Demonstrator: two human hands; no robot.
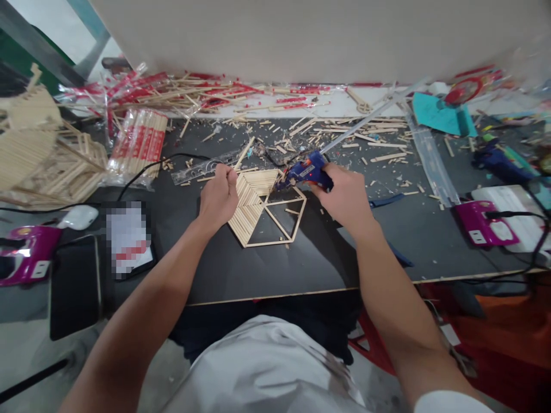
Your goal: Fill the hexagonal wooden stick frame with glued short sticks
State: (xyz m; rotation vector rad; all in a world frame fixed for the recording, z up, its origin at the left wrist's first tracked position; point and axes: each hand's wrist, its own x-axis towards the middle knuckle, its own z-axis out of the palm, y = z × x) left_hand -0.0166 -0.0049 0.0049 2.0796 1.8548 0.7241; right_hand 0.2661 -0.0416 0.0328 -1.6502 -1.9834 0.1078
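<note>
Looks like gluing: your right hand [344,194] grips the glue gun [310,167] at the frame [253,203]; left hand [218,196] pinched, seemingly on a stick [247,151]; next probably: bed it flush

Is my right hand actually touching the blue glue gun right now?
Touching. The head view shows the right hand gripping the rear of the blue glue gun, fingers and thumb closed against its body.

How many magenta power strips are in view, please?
2: one magenta power strip at the picture's left edge, the other toward its right; more may be hidden.
</note>
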